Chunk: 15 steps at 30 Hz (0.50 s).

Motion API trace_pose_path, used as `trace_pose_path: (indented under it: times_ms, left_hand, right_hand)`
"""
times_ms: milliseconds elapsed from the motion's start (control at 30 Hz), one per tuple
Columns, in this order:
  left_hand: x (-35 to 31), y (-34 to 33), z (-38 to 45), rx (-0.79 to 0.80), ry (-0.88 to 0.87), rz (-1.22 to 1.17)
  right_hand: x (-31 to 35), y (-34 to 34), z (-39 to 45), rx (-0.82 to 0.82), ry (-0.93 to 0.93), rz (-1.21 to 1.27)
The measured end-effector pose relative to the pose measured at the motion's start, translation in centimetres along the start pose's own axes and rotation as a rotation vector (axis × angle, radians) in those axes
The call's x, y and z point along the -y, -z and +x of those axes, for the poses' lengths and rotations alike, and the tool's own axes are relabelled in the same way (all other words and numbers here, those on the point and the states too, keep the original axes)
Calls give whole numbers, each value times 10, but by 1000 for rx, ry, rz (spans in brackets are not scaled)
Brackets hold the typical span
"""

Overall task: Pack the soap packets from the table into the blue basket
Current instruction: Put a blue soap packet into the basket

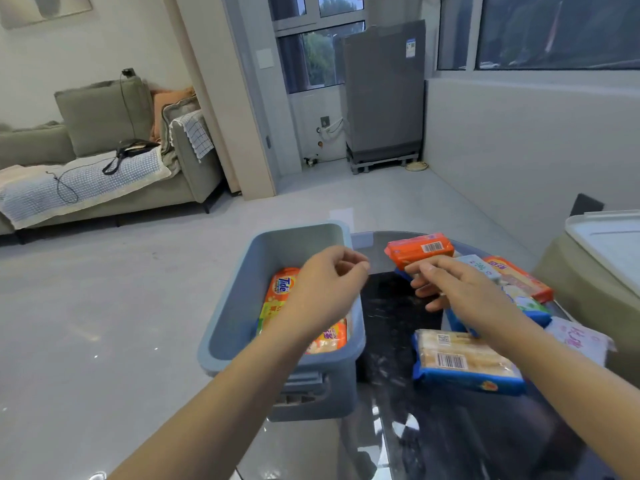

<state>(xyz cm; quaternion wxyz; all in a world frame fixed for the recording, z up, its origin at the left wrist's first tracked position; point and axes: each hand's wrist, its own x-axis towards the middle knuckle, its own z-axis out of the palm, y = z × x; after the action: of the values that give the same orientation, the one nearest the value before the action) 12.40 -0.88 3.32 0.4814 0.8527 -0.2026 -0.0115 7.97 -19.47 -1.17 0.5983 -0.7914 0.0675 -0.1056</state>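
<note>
Now | my right hand (464, 289) pinches an orange packet (419, 249) lifted off the tabletop (391, 306), just right of the basket (242, 306), for carrying in | left hand (325, 289) above basket, fingers loosely curled, empty, probably to receive | spare packets (464, 362) near right.

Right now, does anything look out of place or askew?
The blue basket seems to overhang the left edge of the table, so it could tip. The right hand holds an orange packet; nothing looks spilled or torn.
</note>
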Motion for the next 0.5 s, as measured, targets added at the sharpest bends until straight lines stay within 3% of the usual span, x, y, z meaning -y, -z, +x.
trace_pose_path:
  times_ms: [200, 500]
  left_hand:
    - [-23, -57, 0, 68, -49, 7]
    - [6, -125, 8, 161, 107, 33]
  right_hand:
    - [-18, 36, 3, -109, -93, -70]
    - [-42, 65, -9, -74, -188, -483]
